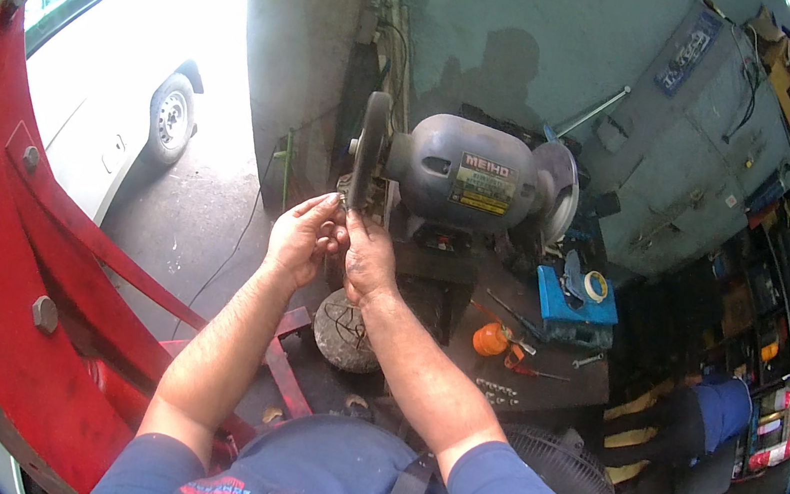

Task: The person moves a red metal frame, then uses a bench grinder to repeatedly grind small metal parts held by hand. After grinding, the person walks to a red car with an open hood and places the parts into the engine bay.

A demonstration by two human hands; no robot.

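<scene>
A grey bench grinder stands in front of me, with a dark wheel on its left end and a paler wheel on its right. Both my hands meet at the lower edge of the dark wheel. My left hand pinches a small piece that looks like metal, its thumb and forefinger at the wheel's rim. From the other side, my right hand closes on the same spot with fingers bent. Fingers cover most of the piece, so its kind and whether it touches the wheel cannot be made out.
Right of the grinder, the bench holds a blue case, a tape roll, an orange container, a screwdriver and a spanner. A fan stands nearer me. A large red steel frame fills the left.
</scene>
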